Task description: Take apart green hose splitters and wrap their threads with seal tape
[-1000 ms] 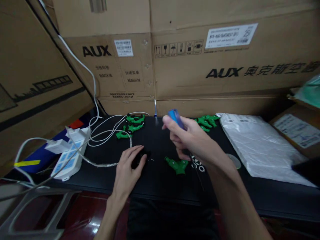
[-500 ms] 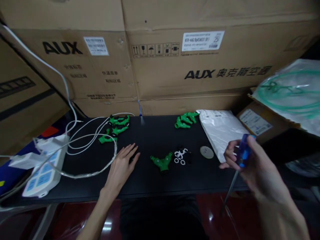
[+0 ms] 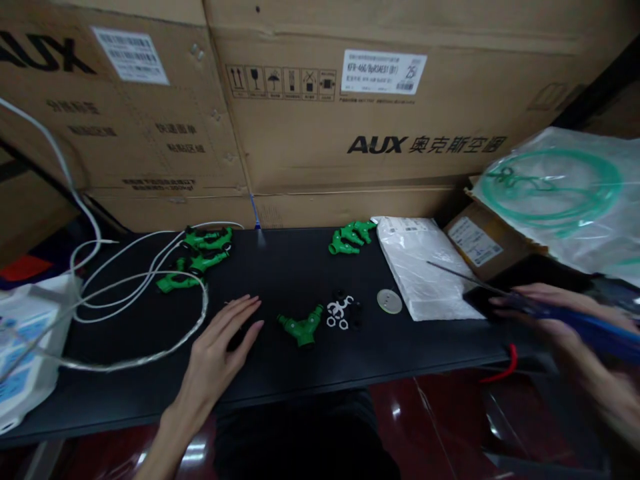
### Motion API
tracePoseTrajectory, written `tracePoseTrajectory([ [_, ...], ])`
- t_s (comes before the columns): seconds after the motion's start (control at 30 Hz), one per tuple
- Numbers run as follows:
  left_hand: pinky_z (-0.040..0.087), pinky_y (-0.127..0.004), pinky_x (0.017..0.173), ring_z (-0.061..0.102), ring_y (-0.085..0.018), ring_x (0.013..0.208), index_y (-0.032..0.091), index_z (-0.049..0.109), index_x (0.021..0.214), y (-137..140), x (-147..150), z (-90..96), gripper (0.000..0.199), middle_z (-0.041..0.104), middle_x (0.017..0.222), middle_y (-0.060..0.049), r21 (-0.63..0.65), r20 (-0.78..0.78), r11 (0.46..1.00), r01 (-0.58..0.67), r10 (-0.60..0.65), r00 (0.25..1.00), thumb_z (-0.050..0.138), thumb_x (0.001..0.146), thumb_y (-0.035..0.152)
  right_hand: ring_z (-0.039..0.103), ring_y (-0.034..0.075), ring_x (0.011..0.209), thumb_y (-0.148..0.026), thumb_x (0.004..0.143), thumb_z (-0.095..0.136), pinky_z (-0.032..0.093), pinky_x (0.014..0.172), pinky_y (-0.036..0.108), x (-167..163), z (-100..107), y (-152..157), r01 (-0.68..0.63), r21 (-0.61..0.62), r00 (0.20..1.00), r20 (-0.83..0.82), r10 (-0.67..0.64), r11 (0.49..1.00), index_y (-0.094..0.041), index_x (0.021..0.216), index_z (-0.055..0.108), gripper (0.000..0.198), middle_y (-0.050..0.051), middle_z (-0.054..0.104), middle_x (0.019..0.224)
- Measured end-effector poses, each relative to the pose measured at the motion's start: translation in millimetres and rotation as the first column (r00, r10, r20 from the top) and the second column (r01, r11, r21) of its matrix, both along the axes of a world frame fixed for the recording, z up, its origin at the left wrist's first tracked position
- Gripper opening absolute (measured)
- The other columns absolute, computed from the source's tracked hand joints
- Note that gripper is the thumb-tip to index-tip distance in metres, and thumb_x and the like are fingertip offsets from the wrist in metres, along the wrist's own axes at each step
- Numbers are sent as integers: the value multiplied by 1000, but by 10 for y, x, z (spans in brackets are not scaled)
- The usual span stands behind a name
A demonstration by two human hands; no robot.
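My left hand rests on the black table with its fingers stretched out and its thumb apart, holding nothing. To its right lies a green Y-shaped pipe fitting. Several white rings and some dark small parts are beside the fitting. My right hand, blurred, grips a screwdriver by its blue handle. The thin shaft points left, over the white plastic package. A dark flat object lies under the hand, partly hidden.
More green fittings stand at the back left and back middle. A round disc is near the package. White cables and a power strip occupy the left. Large cartons wall the back; bagged green tubing sits right.
My right hand has swung right and tipped the screwdriver, whose shaft pointed down and now points left. My left hand stays open on the table. The view has turned rightward.
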State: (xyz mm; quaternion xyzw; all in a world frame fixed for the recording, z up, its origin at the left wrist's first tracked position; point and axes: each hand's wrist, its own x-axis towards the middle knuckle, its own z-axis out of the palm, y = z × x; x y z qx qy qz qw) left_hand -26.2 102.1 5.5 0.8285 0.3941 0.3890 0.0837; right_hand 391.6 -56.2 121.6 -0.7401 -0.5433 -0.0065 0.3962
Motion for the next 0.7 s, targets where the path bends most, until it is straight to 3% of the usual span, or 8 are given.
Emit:
tracePoseTrajectory([
  [0.03,52,-56,115,68,-29,129,26,66,137,-57,76,25,38,72,136,-10,-36,-12,999,4,-5,1000,66,99,32,66,33,126,-35,96,56,51,110,50,49,-131,-4,-109,-14,991,71,109,994,-45,119,66,27,8,66,131],
  [0.1,53,-54,115,63,-29,135,27,60,143,-163,257,59,48,67,143,-10,-111,-55,993,31,-37,998,67,98,39,65,33,129,-22,91,54,55,106,53,159,-491,14,-300,-64,937,165,307,952,-41,130,65,44,8,64,138],
  [0.23,50,-57,116,55,-35,143,28,50,153,-260,559,47,72,61,152,-9,-260,-227,963,66,-127,965,72,90,56,60,29,138,1,80,47,53,113,46,360,-1235,74,-327,-222,883,274,381,919,-24,134,67,63,15,59,149],
  [0.33,51,-58,114,56,-37,141,26,54,150,-247,601,1,68,66,146,-9,-293,-295,954,56,-146,944,73,90,51,53,26,144,6,77,41,44,119,42,459,-1502,68,-341,-275,869,273,413,899,-21,142,62,73,15,55,156],
  [0.5,56,-53,110,62,-34,136,25,60,143,-244,502,-19,53,71,136,-8,-295,-271,955,42,-126,954,71,94,42,46,24,149,4,84,41,34,126,45,489,-1480,2,-311,-266,901,222,372,912,-30,156,47,80,8,49,162],
  [0.6,57,-52,109,62,-35,135,22,59,143,-249,495,7,54,71,134,-10,-260,-265,965,20,-91,960,72,94,40,52,28,146,-4,92,47,39,124,49,361,-1325,-10,-238,-147,926,264,270,960,-26,149,56,62,11,52,158],
  [0.7,53,-56,113,65,-35,131,19,58,143,-216,544,31,53,72,129,-11,-210,-284,978,13,-73,956,69,96,40,66,26,130,-10,95,54,49,118,46,56,-1136,18,-169,17,956,245,160,985,-24,139,64,47,11,66,142],
])
